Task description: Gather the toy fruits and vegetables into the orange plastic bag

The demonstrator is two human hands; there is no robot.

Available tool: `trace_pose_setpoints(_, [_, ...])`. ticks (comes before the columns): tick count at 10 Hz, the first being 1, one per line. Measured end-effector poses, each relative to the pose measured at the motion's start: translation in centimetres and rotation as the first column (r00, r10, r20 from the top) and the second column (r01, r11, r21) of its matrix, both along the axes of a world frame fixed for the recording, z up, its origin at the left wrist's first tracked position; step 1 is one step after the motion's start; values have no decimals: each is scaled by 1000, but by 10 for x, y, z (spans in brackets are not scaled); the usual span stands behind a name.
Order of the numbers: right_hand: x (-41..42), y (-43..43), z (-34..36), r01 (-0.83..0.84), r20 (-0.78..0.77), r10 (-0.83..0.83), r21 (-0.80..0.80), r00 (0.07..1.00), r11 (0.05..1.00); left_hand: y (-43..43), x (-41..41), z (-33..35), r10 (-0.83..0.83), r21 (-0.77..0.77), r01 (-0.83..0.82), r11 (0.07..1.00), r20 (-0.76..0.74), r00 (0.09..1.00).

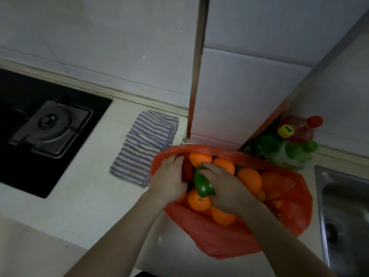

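Observation:
The orange plastic bag [235, 240] lies open on the white counter, with several toy oranges [249, 179] inside. My left hand [169, 176] is at the bag's left rim and holds a red toy [187, 172], mostly hidden under its fingers. My right hand [223, 186] reaches into the bag, its fingers curled round a green toy pepper [202, 185] that rests among the oranges. More orange shapes show through the plastic at the bag's right side.
A blue-striped cloth [143, 146] lies just left of the bag. The black gas hob [46, 124] fills the counter's left part. A steel sink [343, 212] is at the right edge. Bottles with red and yellow caps [293, 134] stand behind the bag in the corner.

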State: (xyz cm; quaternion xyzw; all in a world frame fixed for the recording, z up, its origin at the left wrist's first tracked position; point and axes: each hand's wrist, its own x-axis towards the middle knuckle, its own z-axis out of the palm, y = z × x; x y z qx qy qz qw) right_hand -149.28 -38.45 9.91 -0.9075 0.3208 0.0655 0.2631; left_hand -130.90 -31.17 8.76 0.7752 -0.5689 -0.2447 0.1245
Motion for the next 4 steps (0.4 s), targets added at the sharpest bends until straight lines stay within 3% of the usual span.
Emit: trace_pose_setpoints(4, [-15,11,12,39,27,-38,-45,999,998,4,-14,10,-51,-40,51,998,24,998])
